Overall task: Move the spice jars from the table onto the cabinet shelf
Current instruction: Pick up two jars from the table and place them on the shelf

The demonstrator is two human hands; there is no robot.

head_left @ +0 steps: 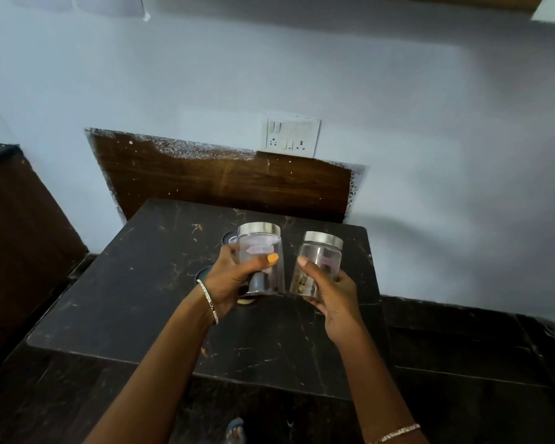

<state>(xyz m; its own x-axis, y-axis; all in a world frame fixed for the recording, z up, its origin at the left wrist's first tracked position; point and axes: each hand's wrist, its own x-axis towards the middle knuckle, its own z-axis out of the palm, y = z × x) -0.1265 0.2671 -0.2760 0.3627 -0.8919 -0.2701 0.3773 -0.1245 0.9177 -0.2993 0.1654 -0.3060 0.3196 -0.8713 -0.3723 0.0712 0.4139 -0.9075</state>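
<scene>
My left grip (234, 278) is curled round one clear jar (261, 251) and my right grip (335, 299) round a tilted second jar (318, 264). I hold both over the desk (125, 309), almost touching. Turning could knock them together or let the smooth glass slip. Other jars (228, 238) wait behind; no shelf is visible.

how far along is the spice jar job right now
Done: no jar can be seen shelved; the cabinet shelf is out of view. In hand: the left hand grips the left jar and the right hand grips the right jar, both lifted above the table. Left: both need shelving, and what look like more jars sit on the table behind the left hand, partly hidden.
</scene>
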